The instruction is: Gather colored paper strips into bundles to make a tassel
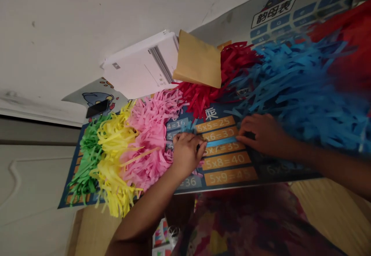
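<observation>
A narrow blue strip (222, 142) of paper or similar material stretches between my two hands above the printed chart (228, 188). My left hand (187, 151) is closed on its left part, fingers pinched together. The strip's other end is in my right hand (257, 132), whose fingers are curled closed around it. Short blue tufts (188, 126) show just beyond my left fingers. To the right of my right hand spreads a big loose heap of blue strips (307, 93). Pink strips (150, 132) lie beside my left hand.
Yellow strips (116, 147) and green strips (89, 155) hang over the chart's left side. Behind are red strips (199, 97), a tan paper sheet (199, 58) and a white box-like stack (139, 66). A dark phone-like object (97, 109) lies at far left. A pale wall (87, 16) stands behind.
</observation>
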`<state>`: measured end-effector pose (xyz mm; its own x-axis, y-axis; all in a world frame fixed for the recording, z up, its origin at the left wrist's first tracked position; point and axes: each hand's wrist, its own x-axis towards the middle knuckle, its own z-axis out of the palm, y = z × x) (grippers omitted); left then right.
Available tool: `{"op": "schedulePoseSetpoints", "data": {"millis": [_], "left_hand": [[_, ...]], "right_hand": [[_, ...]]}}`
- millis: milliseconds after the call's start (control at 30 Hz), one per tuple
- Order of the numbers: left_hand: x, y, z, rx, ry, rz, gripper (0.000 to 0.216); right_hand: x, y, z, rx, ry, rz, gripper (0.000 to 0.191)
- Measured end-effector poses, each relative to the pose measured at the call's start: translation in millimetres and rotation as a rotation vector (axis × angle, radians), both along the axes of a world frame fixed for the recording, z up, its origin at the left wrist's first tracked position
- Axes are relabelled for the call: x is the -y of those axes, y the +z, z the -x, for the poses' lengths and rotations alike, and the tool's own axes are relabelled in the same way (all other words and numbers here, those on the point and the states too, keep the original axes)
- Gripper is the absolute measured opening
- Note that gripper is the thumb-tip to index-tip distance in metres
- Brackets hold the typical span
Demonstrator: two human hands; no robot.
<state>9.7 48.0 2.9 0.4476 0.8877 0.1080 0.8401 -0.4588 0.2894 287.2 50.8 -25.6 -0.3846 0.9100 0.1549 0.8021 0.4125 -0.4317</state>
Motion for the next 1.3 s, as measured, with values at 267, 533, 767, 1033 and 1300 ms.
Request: {"op": "schedulePoseSetpoints", "data": {"millis": [267,533,767,1033,1300], "left_hand": [[2,7.1,-3,-0.161,-0.267,-0.253,0.016],[-1,17.2,-22,-0.239,-0.439,-0.355,0.026],[2,6.7,-19,-0.174,-0.413,-0.402,0.021],[8,-1.3,-2,0.067,-0.243,-0.261,0.010],[8,-7.3,-1,0.289,0.009,0.036,0.009]], "right_hand": [[9,30.1,22,0.218,0.202,-0.293,0.010],[3,32.7,36,0.350,0.338,-0.401,0.029],[13,31.7,40,0.352,0.331,-0.423,0.027],[7,6.4,7,0.210,0.226,-0.373,0.018],[-11,8.2,13,0.215,0.226,-0.202,0.021]]}}
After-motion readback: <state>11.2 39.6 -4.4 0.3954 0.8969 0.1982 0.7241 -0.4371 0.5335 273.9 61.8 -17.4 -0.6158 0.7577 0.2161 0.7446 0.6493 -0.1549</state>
